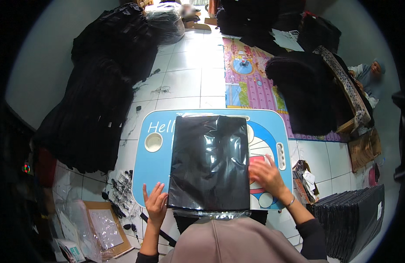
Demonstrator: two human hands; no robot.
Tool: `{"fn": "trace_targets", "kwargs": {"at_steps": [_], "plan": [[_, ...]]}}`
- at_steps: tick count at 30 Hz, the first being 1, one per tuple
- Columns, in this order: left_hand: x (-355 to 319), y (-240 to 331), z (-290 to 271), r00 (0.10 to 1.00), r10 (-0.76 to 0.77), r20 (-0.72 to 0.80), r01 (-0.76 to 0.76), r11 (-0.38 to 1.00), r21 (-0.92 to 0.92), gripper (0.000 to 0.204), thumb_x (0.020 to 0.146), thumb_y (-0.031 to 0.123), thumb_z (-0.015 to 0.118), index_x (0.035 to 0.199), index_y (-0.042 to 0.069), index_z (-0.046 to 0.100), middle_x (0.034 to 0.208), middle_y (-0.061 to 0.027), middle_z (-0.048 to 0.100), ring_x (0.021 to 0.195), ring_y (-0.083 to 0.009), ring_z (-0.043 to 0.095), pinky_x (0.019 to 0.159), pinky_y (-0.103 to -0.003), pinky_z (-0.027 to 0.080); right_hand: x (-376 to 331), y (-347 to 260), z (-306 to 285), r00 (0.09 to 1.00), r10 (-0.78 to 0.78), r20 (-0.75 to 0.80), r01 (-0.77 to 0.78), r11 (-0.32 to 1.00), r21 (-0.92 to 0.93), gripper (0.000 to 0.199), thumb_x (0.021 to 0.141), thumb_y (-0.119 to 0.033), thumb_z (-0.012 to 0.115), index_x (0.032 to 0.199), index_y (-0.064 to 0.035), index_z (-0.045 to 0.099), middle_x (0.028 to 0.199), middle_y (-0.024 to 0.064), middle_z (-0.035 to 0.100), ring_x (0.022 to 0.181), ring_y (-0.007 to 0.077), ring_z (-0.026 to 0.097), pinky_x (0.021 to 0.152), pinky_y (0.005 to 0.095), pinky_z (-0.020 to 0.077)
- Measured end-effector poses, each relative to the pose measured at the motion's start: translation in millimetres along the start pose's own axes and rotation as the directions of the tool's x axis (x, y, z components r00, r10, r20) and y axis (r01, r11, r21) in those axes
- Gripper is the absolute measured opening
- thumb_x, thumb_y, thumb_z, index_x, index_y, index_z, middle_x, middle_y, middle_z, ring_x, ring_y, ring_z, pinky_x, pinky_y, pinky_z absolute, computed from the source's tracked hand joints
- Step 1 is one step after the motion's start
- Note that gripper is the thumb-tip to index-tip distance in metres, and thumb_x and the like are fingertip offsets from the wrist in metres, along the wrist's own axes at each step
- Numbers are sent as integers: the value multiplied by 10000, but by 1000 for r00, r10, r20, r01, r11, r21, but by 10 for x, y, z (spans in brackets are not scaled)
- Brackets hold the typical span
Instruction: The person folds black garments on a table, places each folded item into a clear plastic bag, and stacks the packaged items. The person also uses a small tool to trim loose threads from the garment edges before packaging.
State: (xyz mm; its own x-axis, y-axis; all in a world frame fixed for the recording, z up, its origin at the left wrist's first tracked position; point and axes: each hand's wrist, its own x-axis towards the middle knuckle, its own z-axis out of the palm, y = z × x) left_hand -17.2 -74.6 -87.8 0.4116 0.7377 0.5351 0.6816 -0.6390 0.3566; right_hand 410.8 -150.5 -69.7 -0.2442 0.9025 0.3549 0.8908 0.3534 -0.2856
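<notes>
A flat black folded garment in a clear plastic bag (210, 164) lies on a blue lap table (152, 175) with a cartoon picture. The film catches the light in several shiny creases, and the bag's loose lower edge sticks out past the cloth toward me. At the bag's lower left corner is my left hand (155, 204), open, its fingers stretched upward and touching or very near the edge. My right hand (267, 176) is by the bag's right edge, over the cartoon, fingers apart and nothing visible in them.
Big heaps of black cloth (88, 105) rise at the left, with more black cloth (301, 92) on a colourful mat (250, 79) at the right. Packed black bags (351, 219) stand stacked at the lower right. A person (371, 81) is at the far right.
</notes>
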Motion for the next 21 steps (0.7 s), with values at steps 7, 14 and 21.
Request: {"fn": "trace_targets", "kwargs": {"at_steps": [7, 14, 21], "plan": [[208, -52, -137, 977, 156, 144, -160, 987, 19, 80, 815, 12, 692, 834, 45, 621, 1254, -120, 649, 1272, -319, 540, 1144, -573, 270, -75, -317, -142, 964, -266, 25, 266, 946, -186, 90, 815, -109, 662, 894, -147, 646, 1108, 14, 634, 1099, 180, 581, 1079, 420, 408], [1394, 240, -728, 993, 66, 93, -47, 980, -192, 225, 770, -97, 629, 909, 71, 572, 1236, -129, 658, 1350, -375, 454, 1168, -569, 192, 642, -317, -801, 947, 67, -313, 21, 963, 269, 243, 770, 86, 621, 987, -16, 583, 1049, 166, 609, 1052, 366, 587, 924, 416, 465], [2571, 734, -1441, 971, 132, -201, -230, 267, -936, 388, 1005, 242, 540, 1296, -15, 532, 1333, -219, 560, 1274, -288, 532, 1082, -397, 402, 1321, -511, -1695, 677, 478, -560, 345, 466, 815, 145, 1019, -143, 525, 1134, -57, 540, 1098, 54, 634, 1008, 91, 615, 861, 235, 482]]}}
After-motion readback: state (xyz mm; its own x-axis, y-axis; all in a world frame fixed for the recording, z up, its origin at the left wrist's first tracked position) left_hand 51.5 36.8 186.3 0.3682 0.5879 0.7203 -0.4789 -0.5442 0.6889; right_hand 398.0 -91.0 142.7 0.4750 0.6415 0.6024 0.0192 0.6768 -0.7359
